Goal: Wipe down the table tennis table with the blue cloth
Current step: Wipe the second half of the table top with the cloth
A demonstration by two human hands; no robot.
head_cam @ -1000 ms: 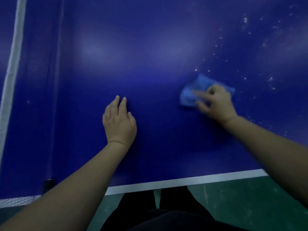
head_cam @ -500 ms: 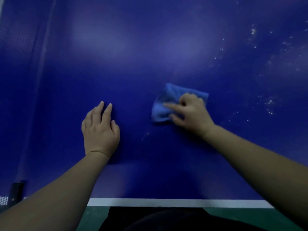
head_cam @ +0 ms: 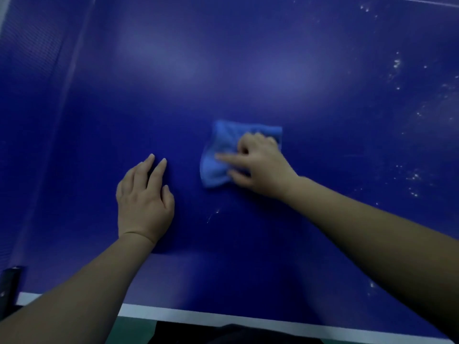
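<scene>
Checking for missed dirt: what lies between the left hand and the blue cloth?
Only bare blue tabletop separates the left hand from the blue cloth in the head view; a faint white streak sits just nearer the person.

My blue cloth (head_cam: 223, 145) is a small light-blue fuzzy rag, bunched & creased, lying on the table tennis table (head_cam: 223, 70) approx mid-view. My right hand (head_cam: 260, 165) covers its right part, fingers curled into it, index stretched across it. The cloth's left & far edges stick out past the hand. Table top is deep blue w/ soft glare patches and a white edge line (head_cam: 198, 315) on the near side. White specks (head_cam: 397, 63) dot the top at right, well apart from the cloth.
</scene>
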